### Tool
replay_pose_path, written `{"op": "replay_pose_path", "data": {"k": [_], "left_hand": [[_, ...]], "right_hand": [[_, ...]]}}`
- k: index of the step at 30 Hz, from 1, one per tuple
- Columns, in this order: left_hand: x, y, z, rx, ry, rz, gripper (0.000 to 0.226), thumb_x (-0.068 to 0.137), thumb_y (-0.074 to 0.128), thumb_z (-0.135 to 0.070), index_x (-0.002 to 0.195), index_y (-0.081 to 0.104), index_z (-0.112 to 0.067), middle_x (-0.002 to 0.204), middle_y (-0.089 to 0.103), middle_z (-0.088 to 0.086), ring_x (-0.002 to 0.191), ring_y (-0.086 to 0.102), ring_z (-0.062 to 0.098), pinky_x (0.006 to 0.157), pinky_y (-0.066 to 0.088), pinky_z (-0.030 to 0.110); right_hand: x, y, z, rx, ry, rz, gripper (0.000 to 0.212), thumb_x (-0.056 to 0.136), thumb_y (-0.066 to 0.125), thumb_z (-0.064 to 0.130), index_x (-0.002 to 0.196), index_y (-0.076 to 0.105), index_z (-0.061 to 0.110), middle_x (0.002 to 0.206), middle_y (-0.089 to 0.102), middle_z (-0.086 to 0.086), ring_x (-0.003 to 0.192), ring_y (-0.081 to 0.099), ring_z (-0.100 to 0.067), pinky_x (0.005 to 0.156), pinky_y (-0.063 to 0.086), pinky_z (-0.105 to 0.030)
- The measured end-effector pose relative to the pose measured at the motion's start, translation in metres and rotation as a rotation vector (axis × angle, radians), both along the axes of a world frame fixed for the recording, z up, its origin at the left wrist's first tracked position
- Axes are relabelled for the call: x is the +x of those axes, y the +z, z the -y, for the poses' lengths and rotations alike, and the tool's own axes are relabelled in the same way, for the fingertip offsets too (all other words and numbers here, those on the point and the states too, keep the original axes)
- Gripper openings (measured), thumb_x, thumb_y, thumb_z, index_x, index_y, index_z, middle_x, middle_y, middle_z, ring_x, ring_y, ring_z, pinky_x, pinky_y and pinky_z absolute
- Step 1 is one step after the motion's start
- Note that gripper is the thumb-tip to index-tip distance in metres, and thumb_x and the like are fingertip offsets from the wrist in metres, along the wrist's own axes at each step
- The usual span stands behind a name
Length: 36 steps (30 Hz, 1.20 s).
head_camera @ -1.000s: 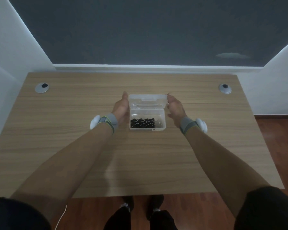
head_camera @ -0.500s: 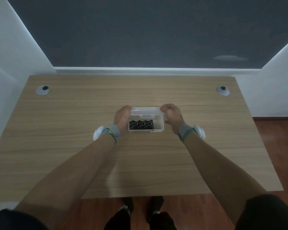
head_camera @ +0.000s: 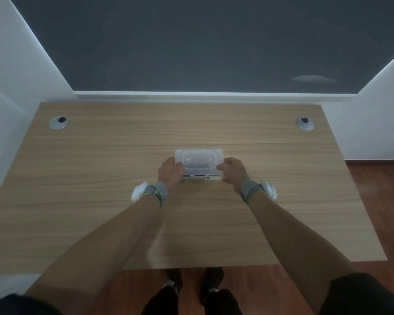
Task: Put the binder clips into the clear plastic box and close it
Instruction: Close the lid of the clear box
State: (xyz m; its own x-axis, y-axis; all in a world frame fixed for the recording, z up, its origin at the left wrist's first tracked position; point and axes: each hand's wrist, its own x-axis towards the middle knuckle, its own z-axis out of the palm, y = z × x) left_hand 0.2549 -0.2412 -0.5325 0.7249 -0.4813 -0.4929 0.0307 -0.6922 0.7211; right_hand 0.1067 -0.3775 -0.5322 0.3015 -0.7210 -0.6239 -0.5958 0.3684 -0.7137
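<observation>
Two hands (head_camera: 171,170) (head_camera: 233,170) flank lidded box (head_camera: 198,159); desk grommets (head_camera: 58,122) (head_camera: 305,123) far.

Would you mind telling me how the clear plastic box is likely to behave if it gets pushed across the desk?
The clear plastic box sits low and flat, so it would probably slide, not tip. Its smooth plastic on the desk likely slips easily. The dark binder clips inside may shift and rattle.

Desk: wooden table (head_camera: 100,178) under my fingers, grommets (head_camera: 58,122) (head_camera: 305,123) beyond them at both far corners.
Walls: dark panel (head_camera: 203,42) ahead of my fingertips (white at both sides).
Floor: reddish wood (head_camera: 382,201).
</observation>
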Motion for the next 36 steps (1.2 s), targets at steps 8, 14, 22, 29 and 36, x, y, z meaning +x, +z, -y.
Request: {"op": "replay_pose_path", "data": {"k": [8, 14, 22, 29, 36], "left_hand": [[0.002, -0.001, 0.004, 0.124, -0.039, 0.160, 0.030, 0.088, 0.057, -0.025, 0.090, 0.070, 0.002, 0.098, 0.072, 0.021, 0.095, 0.066, 0.038, 0.076, 0.053, 0.039], [0.015, 0.001, 0.013, 0.118, -0.045, 0.196, 0.031, 0.091, 0.056, -0.024, 0.097, 0.072, 0.002, 0.105, 0.072, 0.023, 0.101, 0.066, 0.039, 0.083, 0.054, 0.041], [0.032, 0.006, 0.024, 0.064, -0.016, 0.188, 0.031, 0.091, 0.056, -0.024, 0.097, 0.074, 0.001, 0.104, 0.073, 0.023, 0.101, 0.068, 0.037, 0.082, 0.055, 0.041], [0.038, 0.003, 0.029, 0.051, -0.029, 0.184, 0.031, 0.091, 0.056, -0.027, 0.091, 0.073, -0.001, 0.093, 0.073, 0.018, 0.091, 0.068, 0.035, 0.068, 0.045, 0.033], [0.037, 0.001, 0.027, 0.049, -0.039, 0.220, 0.030, 0.091, 0.056, -0.025, 0.088, 0.070, 0.001, 0.088, 0.072, 0.019, 0.087, 0.067, 0.035, 0.066, 0.042, 0.031]], "right_hand": [[0.005, -0.004, 0.001, -0.082, 0.040, -0.044, 0.024, 0.085, 0.066, 0.010, 0.105, 0.069, -0.003, 0.095, 0.060, -0.012, 0.091, 0.058, -0.027, 0.080, 0.053, -0.042], [0.019, -0.004, 0.008, -0.146, 0.074, -0.059, 0.021, 0.086, 0.066, 0.010, 0.098, 0.067, -0.007, 0.096, 0.064, -0.018, 0.094, 0.061, -0.032, 0.088, 0.055, -0.047], [0.037, 0.004, 0.021, -0.197, 0.097, -0.076, 0.035, 0.085, 0.067, 0.012, 0.111, 0.068, -0.012, 0.116, 0.070, -0.029, 0.111, 0.066, -0.044, 0.095, 0.054, -0.056], [0.042, 0.004, 0.024, -0.206, 0.070, -0.091, 0.036, 0.085, 0.067, 0.015, 0.112, 0.069, -0.008, 0.116, 0.072, -0.025, 0.090, 0.062, -0.026, 0.093, 0.055, -0.050], [0.040, 0.007, 0.023, -0.209, 0.111, -0.101, 0.032, 0.087, 0.066, 0.016, 0.113, 0.072, -0.002, 0.115, 0.072, -0.021, 0.112, 0.066, -0.039, 0.098, 0.054, -0.052]]}}
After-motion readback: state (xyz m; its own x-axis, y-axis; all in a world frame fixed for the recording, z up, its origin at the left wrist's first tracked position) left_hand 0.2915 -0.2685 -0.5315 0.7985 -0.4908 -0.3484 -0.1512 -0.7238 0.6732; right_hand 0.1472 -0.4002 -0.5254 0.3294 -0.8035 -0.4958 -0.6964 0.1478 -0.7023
